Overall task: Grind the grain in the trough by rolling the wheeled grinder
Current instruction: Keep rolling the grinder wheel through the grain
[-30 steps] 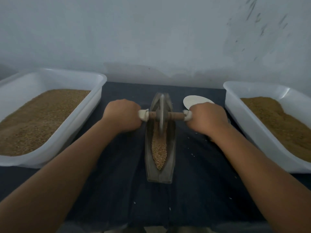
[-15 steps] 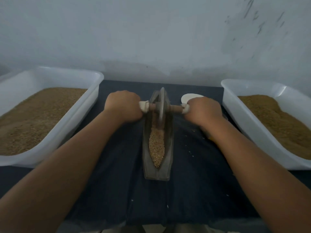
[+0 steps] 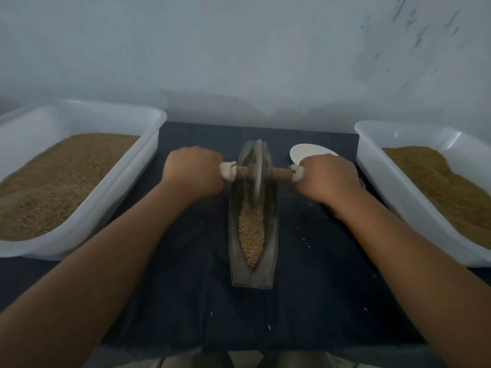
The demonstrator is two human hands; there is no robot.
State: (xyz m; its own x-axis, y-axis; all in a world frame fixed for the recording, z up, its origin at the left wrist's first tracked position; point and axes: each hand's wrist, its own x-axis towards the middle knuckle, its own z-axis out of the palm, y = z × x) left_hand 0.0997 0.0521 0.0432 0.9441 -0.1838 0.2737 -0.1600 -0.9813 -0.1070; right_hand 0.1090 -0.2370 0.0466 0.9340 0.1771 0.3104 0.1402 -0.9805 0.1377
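Both fists are wrapped tight around the axle ends of the grinder (image 3: 257,173), left hand (image 3: 193,170) on the left handle and right hand (image 3: 328,176) on the right, each grip closed over a bit of white wrapping that pokes out beside the knuckles. The wheel stands upright in the trough (image 3: 253,216), sitting toward the far end, with its lower edge down in the channel. The grain (image 3: 251,236) lies in the near half of the trough, a narrow pale strip tapering to a point toward me. The trough itself runs lengthwise away from me, dead center on the dark cloth (image 3: 186,288) covering the tabletop. A few loose kernels are scattered on the cloth to the right of the trough. On my left is a white tub (image 3: 111,197) heaped with brown grain, and on my right a second tub (image 3: 382,187) with a similar brown pile, both well apart from the trough. A small white plate (image 3: 305,154) peeks out just behind my right hand, partly hidden by it. Pale wall behind everything.
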